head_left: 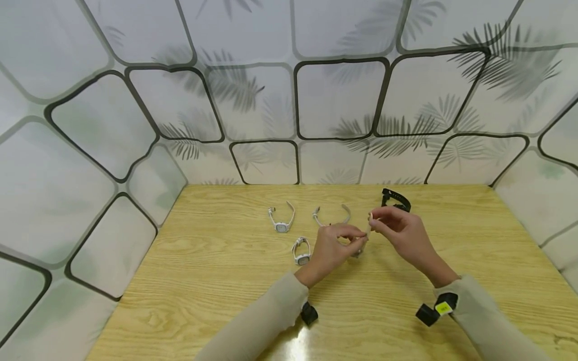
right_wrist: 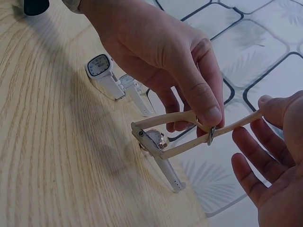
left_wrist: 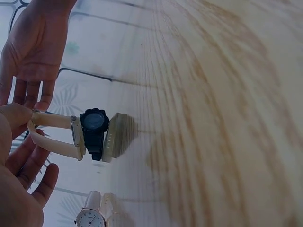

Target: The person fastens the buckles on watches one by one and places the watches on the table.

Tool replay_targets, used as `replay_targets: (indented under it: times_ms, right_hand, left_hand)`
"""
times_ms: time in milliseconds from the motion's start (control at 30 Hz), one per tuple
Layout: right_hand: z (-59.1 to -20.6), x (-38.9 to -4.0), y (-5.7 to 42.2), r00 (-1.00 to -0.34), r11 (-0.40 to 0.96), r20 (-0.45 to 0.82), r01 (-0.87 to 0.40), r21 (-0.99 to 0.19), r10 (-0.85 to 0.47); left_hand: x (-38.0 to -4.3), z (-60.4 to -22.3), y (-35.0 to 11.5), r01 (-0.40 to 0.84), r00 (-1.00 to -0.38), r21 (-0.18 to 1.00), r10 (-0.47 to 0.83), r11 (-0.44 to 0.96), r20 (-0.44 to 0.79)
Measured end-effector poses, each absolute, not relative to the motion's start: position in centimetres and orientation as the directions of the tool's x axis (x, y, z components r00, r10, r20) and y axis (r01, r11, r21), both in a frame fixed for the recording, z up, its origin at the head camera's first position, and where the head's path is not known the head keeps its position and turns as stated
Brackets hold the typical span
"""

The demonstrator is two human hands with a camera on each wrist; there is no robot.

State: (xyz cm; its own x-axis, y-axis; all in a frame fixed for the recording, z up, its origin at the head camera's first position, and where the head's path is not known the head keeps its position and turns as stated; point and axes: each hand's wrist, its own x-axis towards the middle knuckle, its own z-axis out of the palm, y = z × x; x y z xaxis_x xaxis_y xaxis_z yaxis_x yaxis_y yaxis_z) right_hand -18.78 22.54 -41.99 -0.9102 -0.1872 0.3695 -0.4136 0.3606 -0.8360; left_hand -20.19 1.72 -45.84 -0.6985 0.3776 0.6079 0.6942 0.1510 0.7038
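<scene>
Head view, left to right: white square-faced watch (head_left: 281, 227) 10 o'clock from left hand (head_left: 335, 248); 2nd white watch (head_left: 302, 259) at 8; pale-strapped watch (head_left: 348, 213) at 12, partly hidden. Left hand: thumb and finger pinched on cream-strapped watch (right_wrist: 184, 146), at its 3, long axis 7 to 1 o'clock, case nearer left hand. Right hand (head_left: 404, 235) pinches the strap end. Black sports watch (head_left: 401, 198) at right hand's 12. No containers visible.

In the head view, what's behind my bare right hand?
A black, round-faced wristwatch with a rubbery-looking strap. The curved strap shows beyond your right hand, which covers part of the watch's near side; anything else beneath the hand can't be seen.
</scene>
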Motion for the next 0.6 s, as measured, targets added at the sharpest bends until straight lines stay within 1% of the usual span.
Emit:
replay_targets:
  times_ms: [367,600]
  right_hand:
    - [-42.49,-18.79,22.48,-0.915,0.358,0.353,-0.401,-0.843,-0.193]
    - [-42.62,-18.76,22.41,-0.918,0.297,0.341,-0.389,-0.872,-0.202]
  left_hand:
    - [-20.29,-46.04,1.87,0.72,-0.685,0.661,0.369,0.211,0.628]
    - [-20.21,-46.09,1.91,0.732,-0.677,0.634,0.365,0.25,0.639]
